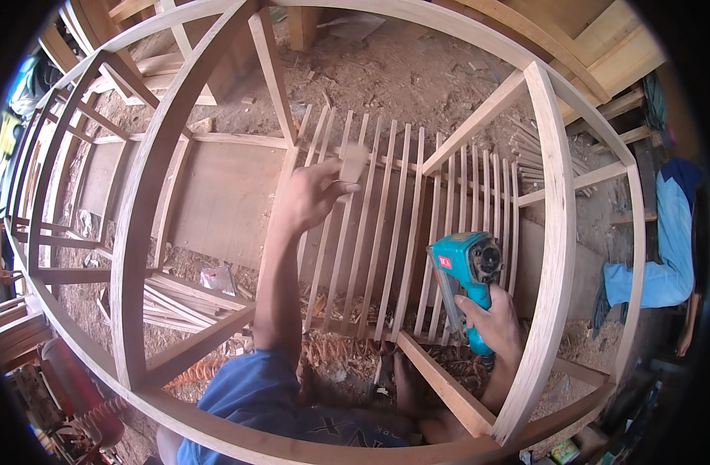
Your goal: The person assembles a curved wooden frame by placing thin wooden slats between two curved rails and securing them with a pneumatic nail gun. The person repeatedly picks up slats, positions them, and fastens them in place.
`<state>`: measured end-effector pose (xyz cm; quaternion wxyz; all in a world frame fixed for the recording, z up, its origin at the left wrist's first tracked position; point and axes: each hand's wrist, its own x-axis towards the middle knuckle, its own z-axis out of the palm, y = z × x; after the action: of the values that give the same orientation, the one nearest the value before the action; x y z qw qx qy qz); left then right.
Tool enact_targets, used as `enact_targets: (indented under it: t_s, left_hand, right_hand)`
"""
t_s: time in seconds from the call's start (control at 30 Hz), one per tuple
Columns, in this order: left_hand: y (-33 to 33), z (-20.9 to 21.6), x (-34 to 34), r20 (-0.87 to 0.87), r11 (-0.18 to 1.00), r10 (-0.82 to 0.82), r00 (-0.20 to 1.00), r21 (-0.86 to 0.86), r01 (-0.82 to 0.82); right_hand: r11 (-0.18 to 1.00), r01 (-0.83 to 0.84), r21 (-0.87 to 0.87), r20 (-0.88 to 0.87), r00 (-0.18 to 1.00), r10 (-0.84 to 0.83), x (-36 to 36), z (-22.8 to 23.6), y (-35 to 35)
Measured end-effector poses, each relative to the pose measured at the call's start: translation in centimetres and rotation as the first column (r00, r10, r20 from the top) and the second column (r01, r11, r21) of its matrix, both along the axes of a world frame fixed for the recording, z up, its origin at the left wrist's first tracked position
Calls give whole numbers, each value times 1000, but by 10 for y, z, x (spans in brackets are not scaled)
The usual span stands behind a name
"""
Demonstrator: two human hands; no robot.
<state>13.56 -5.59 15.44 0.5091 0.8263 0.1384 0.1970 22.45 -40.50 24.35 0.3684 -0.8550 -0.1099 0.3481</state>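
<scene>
Teal nailer (470, 257), one wood block (353, 163), two hands (312, 195) (494, 322)

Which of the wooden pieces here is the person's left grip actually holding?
The short, pale, blurred piece in the left grip; the slats are long, thin and set in a parallel row.

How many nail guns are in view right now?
1: the teal nail gun, gripped in the right hand. The left hand holds a wood block instead. Others may be hidden toward the dark edges of the view.
</scene>
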Motion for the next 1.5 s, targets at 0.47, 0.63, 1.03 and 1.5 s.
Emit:
enact_targets:
  t_s: [0.47,0.63,1.03,1.5]
  left_hand:
    - [77,-74,110,-351,904,425,834,207,-373]
    - [66,-105,105,-272,891,441,855,247,-381]
    - [26,-109,73,-254,770,487,836,576,-274]
    - [-18,-117,38,-126,739,616,778,435,-515]
  right_hand:
    - [974,-211,-89,200,954,225,0,-29,-13]
    - [979,-187,-77,176,964,198,-1,-26,-11]
    - [970,-230,-82,169,956,241,0,-20,-3]
    - [960,-278,-26,252,928,275,49,21,73]
